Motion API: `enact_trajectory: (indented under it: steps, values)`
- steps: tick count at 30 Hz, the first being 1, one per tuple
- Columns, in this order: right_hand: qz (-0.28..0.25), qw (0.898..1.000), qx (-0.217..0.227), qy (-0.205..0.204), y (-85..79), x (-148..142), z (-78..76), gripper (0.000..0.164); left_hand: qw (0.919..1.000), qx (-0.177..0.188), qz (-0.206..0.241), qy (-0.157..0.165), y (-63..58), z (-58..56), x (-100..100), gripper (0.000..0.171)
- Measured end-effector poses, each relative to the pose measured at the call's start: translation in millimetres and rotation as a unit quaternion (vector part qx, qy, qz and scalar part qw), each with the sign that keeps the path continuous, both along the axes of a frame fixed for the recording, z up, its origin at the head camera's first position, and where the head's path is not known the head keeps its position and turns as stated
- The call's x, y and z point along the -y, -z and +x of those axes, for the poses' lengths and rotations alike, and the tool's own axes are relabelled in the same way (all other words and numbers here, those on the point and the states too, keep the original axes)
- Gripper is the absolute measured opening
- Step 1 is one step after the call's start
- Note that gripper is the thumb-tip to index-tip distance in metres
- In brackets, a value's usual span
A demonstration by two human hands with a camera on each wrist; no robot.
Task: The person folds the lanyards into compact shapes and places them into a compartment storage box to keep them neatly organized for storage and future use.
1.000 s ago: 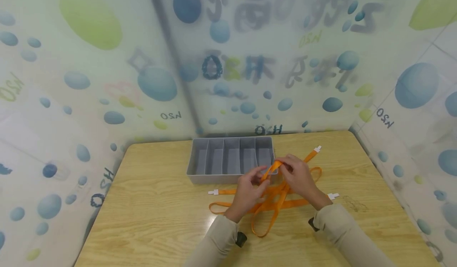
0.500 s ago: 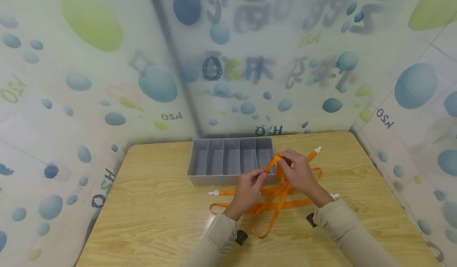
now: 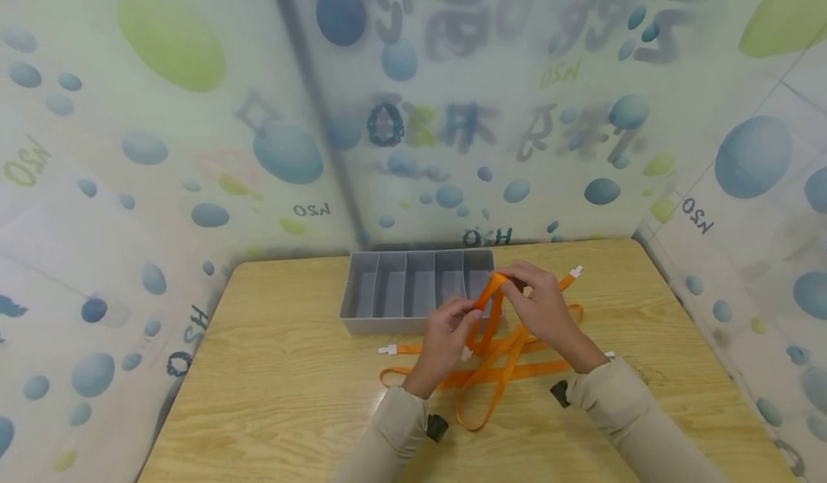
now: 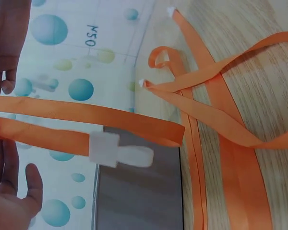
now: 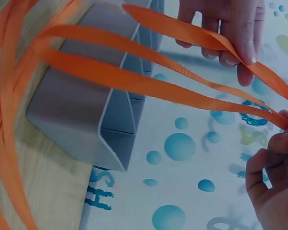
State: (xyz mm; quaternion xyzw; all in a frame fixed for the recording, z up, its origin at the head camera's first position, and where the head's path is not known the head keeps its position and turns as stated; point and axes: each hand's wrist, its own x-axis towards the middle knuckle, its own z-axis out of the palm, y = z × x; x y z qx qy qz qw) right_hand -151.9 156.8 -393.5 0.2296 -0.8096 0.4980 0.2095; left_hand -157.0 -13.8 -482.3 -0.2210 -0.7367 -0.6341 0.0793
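In the head view my left hand (image 3: 446,336) pinches an orange lanyard (image 3: 487,295) between thumb and fingers. Slightly higher and to its right, my right hand (image 3: 541,307) pinches the same strap where it folds over. Loose lengths hang down from the two hands. A white plastic clip (image 4: 120,151) dangles from the held lanyard in the left wrist view. Under the hands, more orange lanyards (image 3: 500,375) lie crossed and looped on the table, with a white clip (image 3: 388,349) at the left end and another clip (image 3: 576,272) at the far right.
Just behind the hands stands a grey divided box (image 3: 420,325) with several compartments; its right end is partly covered by the strap and right hand. The wooden table (image 3: 278,397) meets patterned walls at the back and sides.
My right hand has risen a little, drawing the strap up into a higher fold. My left hand has gone from loosely spread fingers to a pinch. A white clip now shows beside the left hand.
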Motion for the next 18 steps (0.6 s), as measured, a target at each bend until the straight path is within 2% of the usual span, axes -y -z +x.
enact_trajectory:
  steps: [4, 9, 11, 16, 18]
  values:
    - [-0.003, 1.000, -0.003, 0.001, 3.1, -0.9, -3.7, 0.017, 0.9994, 0.031, 0.014, 0.001, -7.0, 3.2, -0.2, 0.025]
    - [0.000, 1.000, -0.006, 0.005, 16.0, -5.5, -13.4, 0.020, 0.9977, 0.062, 0.019, 0.019, -24.4, 9.5, 2.7, 0.031]
    - [-0.001, 1.000, -0.010, 0.001, 17.3, -6.4, -15.1, 0.021, 0.9968, 0.071, 0.025, 0.026, -23.7, 8.8, 3.6, 0.032]
    - [-0.010, 1.000, -0.020, -0.013, 14.3, -6.3, -15.9, 0.022, 0.9941, 0.095, 0.035, 0.041, -6.4, 1.1, 4.0, 0.037]
    - [-0.012, 1.000, -0.024, -0.015, 12.1, -5.9, -15.5, 0.023, 0.9928, 0.105, 0.031, 0.048, -3.1, -0.5, 4.5, 0.038]
